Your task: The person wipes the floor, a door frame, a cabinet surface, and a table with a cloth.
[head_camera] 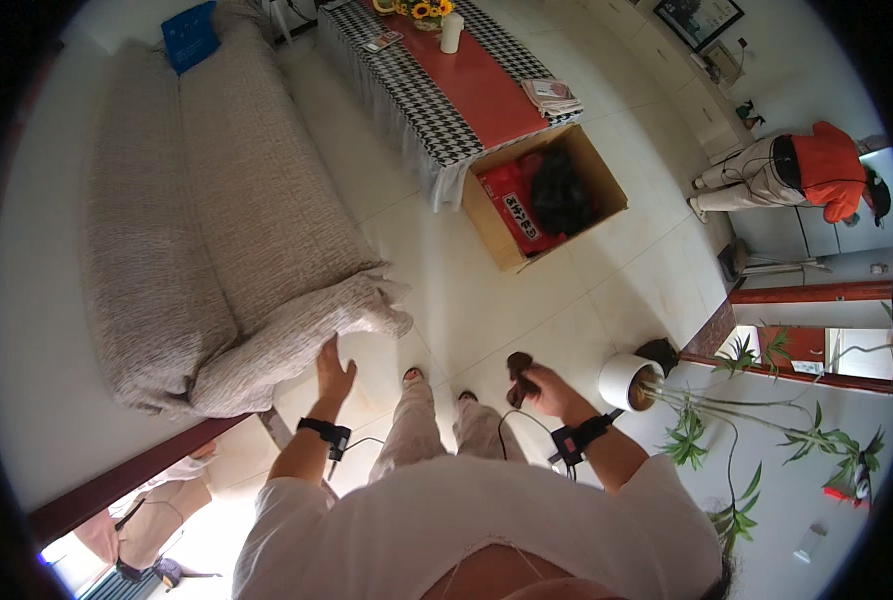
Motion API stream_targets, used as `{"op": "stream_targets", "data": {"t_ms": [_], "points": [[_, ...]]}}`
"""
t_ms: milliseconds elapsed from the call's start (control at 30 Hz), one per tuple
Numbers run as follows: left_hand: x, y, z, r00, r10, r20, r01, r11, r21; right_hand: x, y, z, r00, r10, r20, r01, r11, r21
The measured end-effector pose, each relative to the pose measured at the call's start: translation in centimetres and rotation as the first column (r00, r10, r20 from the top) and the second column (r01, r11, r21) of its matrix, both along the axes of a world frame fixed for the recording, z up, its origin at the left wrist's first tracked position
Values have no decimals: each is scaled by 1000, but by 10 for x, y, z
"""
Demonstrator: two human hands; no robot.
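Note:
My right hand [550,391] is closed around a crumpled dark brown cloth [520,375], held over the floor in front of my legs. My left hand [334,377] holds nothing, its thumb apart from the fingers. It is close to the near end of a sofa [236,210] draped in a beige textured cover [296,330]; whether the fingertips touch the fabric, I cannot tell. Each wrist wears a black strap with a small device and a cable.
Ahead, an open cardboard box [499,244] holds a red bag [517,214] and a black plastic bag [561,193]. Behind it is a covered table [454,82]. A white plant pot [617,381] stands at right. One person [821,172] bends at far right; another [153,517] is lower left.

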State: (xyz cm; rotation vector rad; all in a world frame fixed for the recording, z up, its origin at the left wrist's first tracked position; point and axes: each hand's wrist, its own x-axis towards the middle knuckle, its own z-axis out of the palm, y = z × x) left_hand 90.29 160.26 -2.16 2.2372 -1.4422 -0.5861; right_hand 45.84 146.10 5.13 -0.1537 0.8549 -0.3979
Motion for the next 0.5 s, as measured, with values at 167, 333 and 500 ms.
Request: {"op": "stream_targets", "data": {"t_ms": [167,333,500], "points": [[-12,116,12,939,95,-331,104,837,537,17,0,71,986,-166,15,167,982,-84],[11,191,-10,812,58,-580,336,767,547,54,-21,94,922,-254,291,258,966,22],[8,137,2,883,38,-467,251,803,540,80,-74,104,938,-222,264,215,975,56]]}}
